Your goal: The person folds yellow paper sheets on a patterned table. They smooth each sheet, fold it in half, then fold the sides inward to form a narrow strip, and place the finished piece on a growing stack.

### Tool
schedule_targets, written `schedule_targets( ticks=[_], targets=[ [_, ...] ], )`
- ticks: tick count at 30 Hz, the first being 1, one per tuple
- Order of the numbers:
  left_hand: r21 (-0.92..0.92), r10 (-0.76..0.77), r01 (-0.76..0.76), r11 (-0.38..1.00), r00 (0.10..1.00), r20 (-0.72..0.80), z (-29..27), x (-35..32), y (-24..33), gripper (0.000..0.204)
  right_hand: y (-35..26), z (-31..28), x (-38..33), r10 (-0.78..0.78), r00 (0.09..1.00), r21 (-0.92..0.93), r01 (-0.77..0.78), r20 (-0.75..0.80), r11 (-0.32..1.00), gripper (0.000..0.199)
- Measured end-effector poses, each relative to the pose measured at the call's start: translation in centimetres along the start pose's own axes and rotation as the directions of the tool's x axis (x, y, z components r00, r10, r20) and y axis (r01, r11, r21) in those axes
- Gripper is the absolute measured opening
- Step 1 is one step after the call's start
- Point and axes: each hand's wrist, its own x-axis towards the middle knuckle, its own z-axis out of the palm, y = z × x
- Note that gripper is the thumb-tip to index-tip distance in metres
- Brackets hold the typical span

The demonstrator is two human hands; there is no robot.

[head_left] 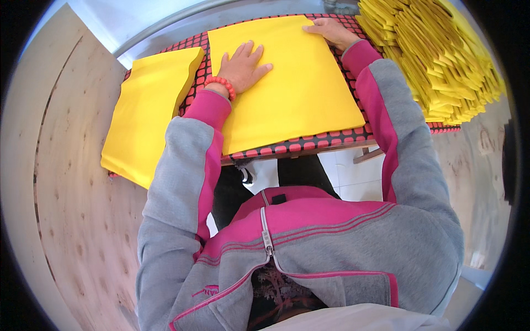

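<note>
A large flat yellow sheet, soft and cloth-like, lies spread on the table in front of me. My left hand, with a red beaded bracelet at the wrist, rests flat on its upper left part, fingers spread. At the sheet's far right corner, my right hand grips the edge, thumb on top and the other fingers partly hidden. To the left of the sheet sits a thick, neat stack of yellow sheets, a narrow strip of table showing between them.
The table has a black cover with a red block pattern. A tall, loose pile of folded yellow pieces rises at the far right, beside my right forearm. A wooden panel stands at the left. A grey pipe runs behind the table.
</note>
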Motion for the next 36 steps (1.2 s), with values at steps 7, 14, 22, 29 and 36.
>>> schedule_targets(
  ticks=[7, 14, 22, 29, 36],
  targets=[
    [0.015, -0.066, 0.065, 0.998, 0.989, 0.132, -2.2, 0.4, 0.9, 0.090, 0.2, 0.6, 0.7, 0.011, 0.975, -0.217, -0.060, -0.220, 0.974, 0.032],
    [-0.053, -0.013, 0.019, 0.998, 0.992, 0.125, -2.7, -0.3, 0.1, 0.095, 1.7, 1.5, 0.6, -0.528, 0.833, -0.808, 0.194, -0.163, 0.556, 0.033],
    [-0.089, -0.050, 0.061, 0.994, 0.992, 0.120, -3.1, -0.6, 0.6, 0.095, -0.9, 0.0, 1.9, 0.022, 0.974, -0.246, -0.079, -0.226, 0.966, 0.045],
    [-0.088, -0.037, 0.048, 0.995, 0.992, 0.122, -3.6, -0.3, 0.7, 0.096, -2.1, -0.4, 4.8, 0.257, 0.962, -0.295, -0.272, -0.088, 0.916, 0.040],
    [-0.022, -0.011, 0.014, 1.000, 0.994, 0.112, -3.1, -0.2, 0.6, 0.097, -0.3, 3.5, 1.5, -0.626, 0.727, -0.959, 0.229, 0.282, -0.166, 0.030]
  ],
)
